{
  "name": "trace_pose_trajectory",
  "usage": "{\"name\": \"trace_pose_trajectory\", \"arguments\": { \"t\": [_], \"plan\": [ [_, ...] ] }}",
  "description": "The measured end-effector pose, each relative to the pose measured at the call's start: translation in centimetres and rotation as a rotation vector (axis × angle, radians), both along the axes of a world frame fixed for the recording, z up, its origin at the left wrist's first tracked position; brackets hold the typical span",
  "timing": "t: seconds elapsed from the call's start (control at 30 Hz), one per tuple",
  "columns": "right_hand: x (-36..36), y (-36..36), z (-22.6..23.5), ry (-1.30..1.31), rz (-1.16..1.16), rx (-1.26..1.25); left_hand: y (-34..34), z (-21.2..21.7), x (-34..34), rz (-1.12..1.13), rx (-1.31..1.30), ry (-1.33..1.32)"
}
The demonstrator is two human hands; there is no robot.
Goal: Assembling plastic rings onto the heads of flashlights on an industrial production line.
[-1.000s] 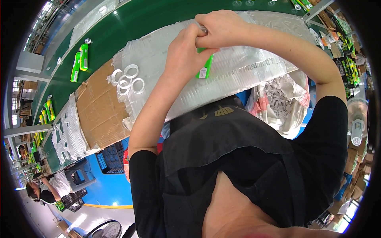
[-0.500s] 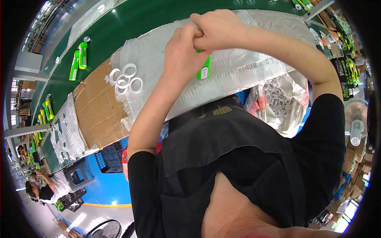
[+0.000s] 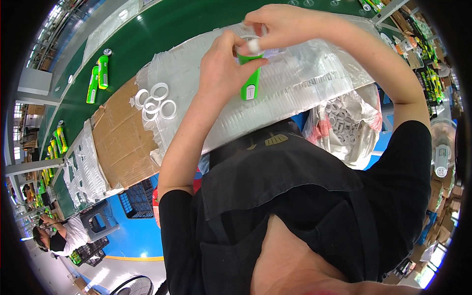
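Green tube (image 3: 250, 86), smooth and straight-sided, sits in the left hand (image 3: 221, 69), fingers closed round it above the work surface. Right hand (image 3: 278, 24) bends over its top end, at a blurred white piece (image 3: 253, 46); cannot tell whether gripping. Beneath: crinkled clear film (image 3: 305, 73). Leftward: smooth white rings (image 3: 156, 102), clustered, some overlapping. Beyond: two similar tubes (image 3: 103, 73) on flat green table (image 3: 184, 24).

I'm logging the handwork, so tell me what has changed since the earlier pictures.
The right hand has lifted slightly and opened away from the left hand, baring the top of the green tube. A blurred white thing now shows there; whether the right hand holds it is unclear. The left grip on the tube stays; the white rings and white bag lie as before.
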State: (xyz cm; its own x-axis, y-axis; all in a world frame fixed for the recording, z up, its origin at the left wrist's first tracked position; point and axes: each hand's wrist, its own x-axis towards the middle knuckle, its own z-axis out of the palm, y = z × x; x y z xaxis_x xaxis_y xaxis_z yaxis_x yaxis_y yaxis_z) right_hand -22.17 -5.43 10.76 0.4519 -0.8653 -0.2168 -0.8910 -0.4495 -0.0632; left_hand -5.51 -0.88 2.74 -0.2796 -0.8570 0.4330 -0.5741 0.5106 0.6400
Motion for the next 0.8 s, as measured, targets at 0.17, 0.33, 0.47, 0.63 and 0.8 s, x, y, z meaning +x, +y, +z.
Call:
{"name": "trace_pose_trajectory", "arguments": {
  "t": [0.17,0.33,0.47,0.63,0.8],
  "plan": [
    [-0.6,0.7,-1.7,-0.195,0.139,-0.101,0.0,-0.5,-0.1,-0.037,-0.063,0.104],
    [-2.1,0.7,-2.4,-0.448,0.255,-0.207,0.1,-0.5,-0.2,-0.049,-0.122,0.070],
    [-2.4,1.4,-2.7,-0.550,0.248,-0.125,0.0,-0.9,0.0,-0.085,-0.087,0.070],
    [-3.5,3.2,-0.3,-0.805,0.185,0.020,-0.1,-1.0,2.6,-0.432,0.159,0.345],
    [-2.5,5.1,1.1,-0.907,0.501,-0.134,3.2,1.3,4.0,-0.943,1.092,0.612]
  ]
}}
